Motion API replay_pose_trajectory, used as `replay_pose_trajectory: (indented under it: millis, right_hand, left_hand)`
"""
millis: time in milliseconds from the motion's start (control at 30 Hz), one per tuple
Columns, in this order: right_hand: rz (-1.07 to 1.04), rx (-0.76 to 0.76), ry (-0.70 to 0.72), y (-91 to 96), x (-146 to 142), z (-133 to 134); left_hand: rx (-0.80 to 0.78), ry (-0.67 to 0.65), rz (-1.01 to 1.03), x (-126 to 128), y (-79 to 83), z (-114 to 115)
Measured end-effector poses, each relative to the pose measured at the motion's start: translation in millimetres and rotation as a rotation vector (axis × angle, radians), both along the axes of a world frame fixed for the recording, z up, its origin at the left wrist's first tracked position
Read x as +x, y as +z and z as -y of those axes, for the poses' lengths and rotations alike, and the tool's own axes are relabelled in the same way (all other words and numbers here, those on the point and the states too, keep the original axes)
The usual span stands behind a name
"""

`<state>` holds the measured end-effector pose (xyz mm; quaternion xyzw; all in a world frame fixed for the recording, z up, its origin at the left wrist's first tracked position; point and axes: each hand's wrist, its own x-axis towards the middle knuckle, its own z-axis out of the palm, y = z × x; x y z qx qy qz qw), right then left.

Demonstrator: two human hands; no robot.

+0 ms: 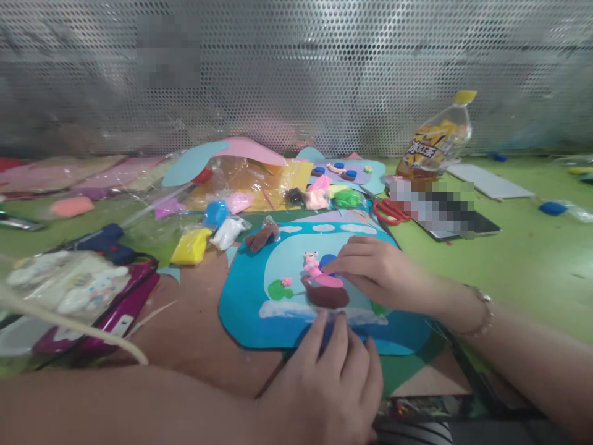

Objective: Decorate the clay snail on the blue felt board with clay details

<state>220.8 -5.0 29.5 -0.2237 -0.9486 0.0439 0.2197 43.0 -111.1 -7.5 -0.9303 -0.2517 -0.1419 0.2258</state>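
Observation:
A blue card (241, 309) with rounded corners lies in front of me, bearing a modelling-clay picture. In its middle a pink clay snail (311, 262) with a small eyed head sits above a brown clay shape (328, 296). My right hand (382, 269) reaches in from the right, fingers bent together on the blue clay piece (328, 262) behind the snail; the thumb is mostly hidden. Fingers extended, my left hand (331, 377) rests on the card's lower edge, just below the white clay strip (282, 310). A green clay leaf (280, 289) with a pink flower is at left.
Bagged clay lumps, including a yellow one (191, 245) and a brown one (262, 237), lie behind the card. Red scissors (391, 212), a phone-like dark slab (477, 222) and a tilted drink bottle (438, 142) are back right. A magenta pouch (139, 287) lies left.

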Motion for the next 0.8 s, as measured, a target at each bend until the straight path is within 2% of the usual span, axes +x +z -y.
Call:
replay_pose_trajectory:
  millis: [33,233,367,500,533,700,800]
  right_hand:
    - [-0.007,-0.019,-0.007,0.4,-1,1]
    - [-0.136,-0.078,-0.061,2.0,-1,3]
    - [-0.147,-0.099,-0.072,2.1,1,1]
    - [-0.134,-0.105,-0.073,2.1,1,2]
    - [-0.132,-0.107,-0.074,1.9,1,2]
    - [-0.126,-0.124,-0.071,1.3,2,2]
    - [-0.131,-0.121,-0.071,2.0,2,2]
  left_hand:
    - [-0.011,0.009,0.008,0,1.2,-1]
    - [-0.079,0.255,0.017,-3,11.4,-8]
    - [-0.193,0.257,-0.057,-4,12.8,-14]
    - [-0.123,0.282,0.088,-2,3.9,-19]
    - [-0.112,0.252,0.097,-2,1.8,-20]
    - [-0.22,0.296,0.03,-1,-0.6,-23]
    - [-0.243,0.274,0.006,-1,1.8,-23]
